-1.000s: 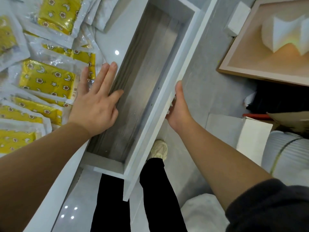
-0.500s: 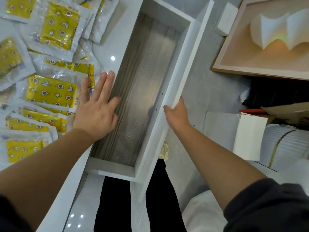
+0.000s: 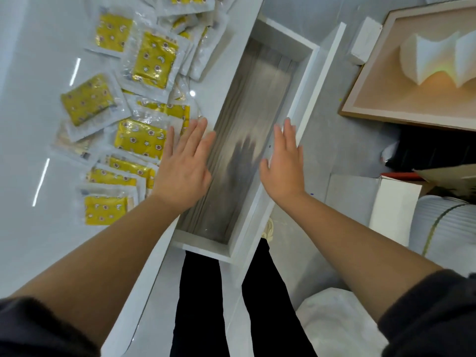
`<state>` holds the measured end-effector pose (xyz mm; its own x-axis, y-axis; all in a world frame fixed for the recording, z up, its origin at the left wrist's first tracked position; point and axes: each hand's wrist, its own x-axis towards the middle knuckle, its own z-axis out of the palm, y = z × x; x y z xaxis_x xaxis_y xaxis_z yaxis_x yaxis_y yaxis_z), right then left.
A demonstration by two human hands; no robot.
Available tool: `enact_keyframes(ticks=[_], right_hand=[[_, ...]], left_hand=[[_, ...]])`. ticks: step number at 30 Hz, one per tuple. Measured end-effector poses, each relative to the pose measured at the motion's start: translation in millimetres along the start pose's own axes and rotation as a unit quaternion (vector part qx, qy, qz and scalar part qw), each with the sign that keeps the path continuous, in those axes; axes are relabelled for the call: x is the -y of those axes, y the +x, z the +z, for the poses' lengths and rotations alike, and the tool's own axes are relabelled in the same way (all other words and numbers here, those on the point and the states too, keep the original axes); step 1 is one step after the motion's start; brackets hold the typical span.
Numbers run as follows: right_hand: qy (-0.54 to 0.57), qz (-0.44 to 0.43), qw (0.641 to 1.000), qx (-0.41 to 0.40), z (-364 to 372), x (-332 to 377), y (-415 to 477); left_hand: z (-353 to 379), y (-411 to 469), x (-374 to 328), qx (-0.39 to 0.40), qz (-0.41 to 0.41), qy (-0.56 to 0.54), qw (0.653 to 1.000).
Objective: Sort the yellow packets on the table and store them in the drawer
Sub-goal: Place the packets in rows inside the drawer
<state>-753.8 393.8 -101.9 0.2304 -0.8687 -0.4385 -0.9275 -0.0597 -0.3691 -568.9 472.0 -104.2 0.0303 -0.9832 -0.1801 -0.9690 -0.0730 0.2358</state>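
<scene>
— Drawer [image 3: 304, 104]?
— Pulled out, nothing inside it.
— Hands?
— Left hand [image 3: 184, 163] flat, fingers spread, holding nothing, over the drawer's left edge. Right hand [image 3: 284, 164] likewise flat and bare, at its right wall.
— Yellow packets [image 3: 140, 137]?
— Scattered on the table [image 3: 31, 60], left of the drawer.

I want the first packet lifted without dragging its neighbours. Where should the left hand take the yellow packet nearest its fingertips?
Probably by the clear sealed border on the drawer-side edge of the yellow packet, coming in from the drawer side where the left hand already is. It lies flat on the table on top of neighbouring packets, so a thumb-and-finger pinch on that exposed edge should peel it up.
</scene>
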Motion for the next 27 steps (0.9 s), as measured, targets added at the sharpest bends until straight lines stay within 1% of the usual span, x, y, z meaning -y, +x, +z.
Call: enact_keyframes(ticks=[2, 5, 6, 8, 12, 14, 21, 27], right_hand=[[-0.002, -0.057, 0.998, 0.036, -1.5, 28.6, -4.5], [0.006, -0.121, 0.987, 0.102, 8.4, 68.2, -15.0], [0.006, -0.134, 0.984, 0.120, 13.3, 80.5, -19.8], [0.006, -0.149, 0.978, 0.146, 22.4, 102.9, -28.9], [-0.007, -0.185, 0.969, 0.161, 39.9, 134.7, -39.3], [-0.004, -0.184, 0.969, 0.167, 49.1, 144.8, -40.0], [-0.013, -0.156, 0.982, 0.102, 66.0, 162.6, -35.6], [-0.039, -0.163, 0.980, 0.111, 71.9, 174.8, -28.7]], left_hand=[[-13.9, -18.5, 11.3, -0.034, -0.051, -0.027, 0.998], [-25.2, -54.1, 39.0, -0.054, -0.154, -0.043, 0.986], [-27.0, -67.0, 49.6, -0.052, -0.177, -0.040, 0.982], [-29.9, -91.4, 69.7, -0.027, -0.188, -0.026, 0.982], [-28.5, -118.3, 101.5, 0.047, -0.130, 0.007, 0.990], [-24.9, -122.3, 111.6, 0.087, -0.102, 0.019, 0.991], [-21.6, -125.5, 133.3, 0.094, -0.040, 0.019, 0.995], [-29.0, -119.5, 152.0, 0.123, 0.023, 0.026, 0.992]])
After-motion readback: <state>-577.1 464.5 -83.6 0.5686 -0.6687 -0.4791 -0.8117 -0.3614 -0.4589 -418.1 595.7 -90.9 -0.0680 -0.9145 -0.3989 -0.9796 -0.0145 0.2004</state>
